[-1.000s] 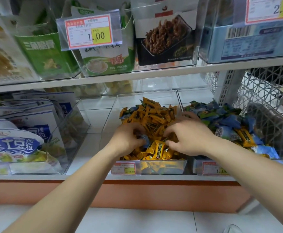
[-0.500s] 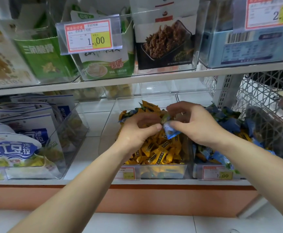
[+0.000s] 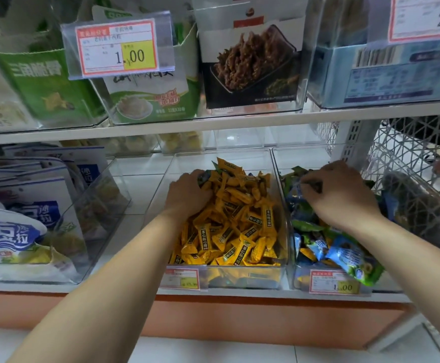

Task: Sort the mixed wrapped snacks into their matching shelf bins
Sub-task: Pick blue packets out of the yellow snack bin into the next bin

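White shelving carries a clear plastic bin heaped with small yellow foil-wrapped snacks; at its back left the left hand curls round what looks like a stray blue-green wrapped snack. Just right of that bin the right hand digs curled fingers among blue and green wrapped snacks; whether it grips one I cannot tell. These packets should be light, slick and crinkly, so each is best pinched across its middle.

A white wire basket stands at the right. Blue-and-white bags fill the left side. Above, a green pouch sits beside a dark snack box.
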`<state>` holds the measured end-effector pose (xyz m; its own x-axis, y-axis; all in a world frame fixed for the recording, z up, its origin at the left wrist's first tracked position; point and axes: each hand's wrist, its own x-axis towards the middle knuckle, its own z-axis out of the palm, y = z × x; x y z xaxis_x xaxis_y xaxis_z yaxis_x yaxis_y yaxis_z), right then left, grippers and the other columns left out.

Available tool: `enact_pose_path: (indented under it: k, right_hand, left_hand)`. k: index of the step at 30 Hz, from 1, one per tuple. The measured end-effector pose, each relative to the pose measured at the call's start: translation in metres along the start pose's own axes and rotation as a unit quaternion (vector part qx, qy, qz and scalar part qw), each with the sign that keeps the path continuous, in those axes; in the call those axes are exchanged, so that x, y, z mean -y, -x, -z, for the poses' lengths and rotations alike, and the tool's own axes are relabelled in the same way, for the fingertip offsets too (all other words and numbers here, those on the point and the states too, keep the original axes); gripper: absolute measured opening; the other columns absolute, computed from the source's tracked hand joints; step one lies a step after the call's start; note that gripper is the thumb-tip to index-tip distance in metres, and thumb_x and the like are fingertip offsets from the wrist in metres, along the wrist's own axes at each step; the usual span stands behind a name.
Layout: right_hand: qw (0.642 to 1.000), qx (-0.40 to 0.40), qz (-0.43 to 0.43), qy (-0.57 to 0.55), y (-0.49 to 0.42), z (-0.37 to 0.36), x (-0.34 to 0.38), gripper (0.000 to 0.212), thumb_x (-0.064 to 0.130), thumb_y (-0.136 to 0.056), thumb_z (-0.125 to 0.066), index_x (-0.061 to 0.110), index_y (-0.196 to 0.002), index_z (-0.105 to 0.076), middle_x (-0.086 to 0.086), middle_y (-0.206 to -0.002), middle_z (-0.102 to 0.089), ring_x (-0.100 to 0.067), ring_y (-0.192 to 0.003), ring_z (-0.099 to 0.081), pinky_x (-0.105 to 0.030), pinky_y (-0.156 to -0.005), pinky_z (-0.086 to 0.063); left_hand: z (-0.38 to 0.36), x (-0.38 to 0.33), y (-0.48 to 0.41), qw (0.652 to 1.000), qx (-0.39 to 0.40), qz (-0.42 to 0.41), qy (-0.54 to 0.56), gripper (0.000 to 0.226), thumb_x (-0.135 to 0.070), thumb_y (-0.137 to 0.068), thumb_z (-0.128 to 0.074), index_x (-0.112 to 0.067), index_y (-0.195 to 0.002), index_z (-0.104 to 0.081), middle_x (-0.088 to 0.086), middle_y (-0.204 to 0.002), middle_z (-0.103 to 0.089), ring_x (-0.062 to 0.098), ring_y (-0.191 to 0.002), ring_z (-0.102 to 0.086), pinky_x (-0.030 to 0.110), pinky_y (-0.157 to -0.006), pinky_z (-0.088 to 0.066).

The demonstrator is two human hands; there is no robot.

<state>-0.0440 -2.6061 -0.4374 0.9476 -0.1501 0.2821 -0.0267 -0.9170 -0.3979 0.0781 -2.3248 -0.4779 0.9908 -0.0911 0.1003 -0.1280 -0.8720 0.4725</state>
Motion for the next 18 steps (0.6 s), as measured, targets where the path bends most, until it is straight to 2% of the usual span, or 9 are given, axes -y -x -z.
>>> enact_pose_path:
  k: [4,6,9,12,15,18]
  right_hand:
    - [0.999,-0.039,-0.001,0.033,0.002,-0.001,0.019,0.029,0.039,-0.095,-0.054,0.027,-0.118,-0.068,-0.005,-0.125,-0.052,-0.032,-0.118,-0.045,-0.041,-0.09,-0.043]
    - [0.998,-0.05,0.021,0.026,0.002,-0.004,0.028,0.028,0.035,-0.093,-0.056,0.025,-0.115,-0.069,-0.005,-0.126,-0.053,-0.03,-0.117,-0.046,-0.04,-0.09,-0.043]
    - [0.997,-0.049,0.053,0.008,0.004,-0.009,0.04,0.026,0.033,-0.092,-0.059,0.024,-0.114,-0.07,-0.004,-0.124,-0.055,-0.029,-0.115,-0.048,-0.038,-0.091,-0.043]
    - [0.995,-0.046,0.088,-0.002,0.005,-0.013,0.052,0.026,0.034,-0.092,-0.058,0.026,-0.114,-0.07,-0.001,-0.123,-0.055,-0.027,-0.116,-0.048,-0.037,-0.089,-0.042]
    - [0.992,-0.024,0.121,-0.009,0.006,-0.015,0.065,0.031,0.038,-0.091,-0.057,0.031,-0.119,-0.066,0.002,-0.125,-0.057,-0.024,-0.117,-0.049,-0.038,-0.091,-0.046]
    - [0.986,0.03,0.164,-0.022,0.009,-0.022,0.078,0.046,0.043,-0.091,-0.056,0.036,-0.136,-0.054,0.004,-0.133,-0.057,-0.023,-0.122,-0.052,-0.038,-0.096,-0.048]
  left_hand:
    - [0.003,0.002,0.008,0.997,0.04,-0.022,0.062,0.056,-0.051,-0.081,-0.065,-0.031,-0.133,-0.057,0.003,-0.126,-0.062,0.025,-0.115,-0.058,0.04,-0.097,-0.047]
    - [0.005,0.001,0.013,0.996,0.041,-0.031,0.071,0.055,-0.055,-0.081,-0.062,-0.031,-0.131,-0.059,-0.006,-0.122,-0.059,0.017,-0.11,-0.056,0.036,-0.092,-0.046]
    - [0.008,-0.004,0.024,0.993,-0.003,-0.056,0.106,0.034,-0.045,-0.087,-0.067,-0.034,-0.12,-0.066,-0.015,-0.104,-0.057,0.007,-0.098,-0.052,0.023,-0.075,-0.038]
    - [0.017,-0.01,0.039,0.986,-0.001,-0.084,0.147,0.019,-0.036,-0.084,-0.075,-0.043,-0.101,-0.069,-0.022,-0.098,-0.061,0.006,-0.097,-0.057,0.012,-0.07,-0.037]
    - [0.026,-0.01,0.054,0.983,0.02,-0.068,0.17,0.023,-0.027,-0.081,-0.08,-0.045,-0.093,-0.07,-0.019,-0.101,-0.066,0.006,-0.097,-0.061,0.013,-0.072,-0.047]
    - [0.037,-0.012,0.069,0.973,0.002,-0.042,0.226,0.026,-0.018,-0.077,-0.083,-0.035,-0.096,-0.076,-0.009,-0.104,-0.071,0.012,-0.098,-0.066,0.03,-0.082,-0.057]
